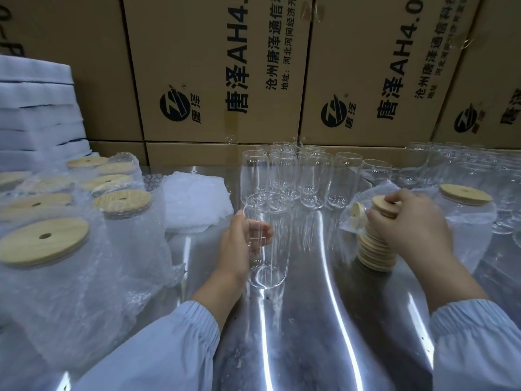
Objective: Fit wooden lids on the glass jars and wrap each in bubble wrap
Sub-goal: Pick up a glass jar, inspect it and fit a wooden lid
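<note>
My left hand [239, 246] grips a clear glass jar [267, 238] that stands upright and lidless on the shiny metal table [310, 320]. To the right, my right hand [406, 221] rests on top of a leaning stack of wooden lids [376, 246], its fingers curled round the top lid [384, 206]. Another lid [357, 213] leans on edge against the left side of the stack. Several bare glass jars [298, 170] stand in a group behind the held jar.
Several lidded jars wrapped in bubble wrap [124, 210] stand at the left. A pile of bubble wrap sheets [194, 198] lies beside them. One wrapped, lidded jar [465, 204] stands at the right, more bare jars [462, 162] behind it. Cardboard boxes [225, 74] wall the back.
</note>
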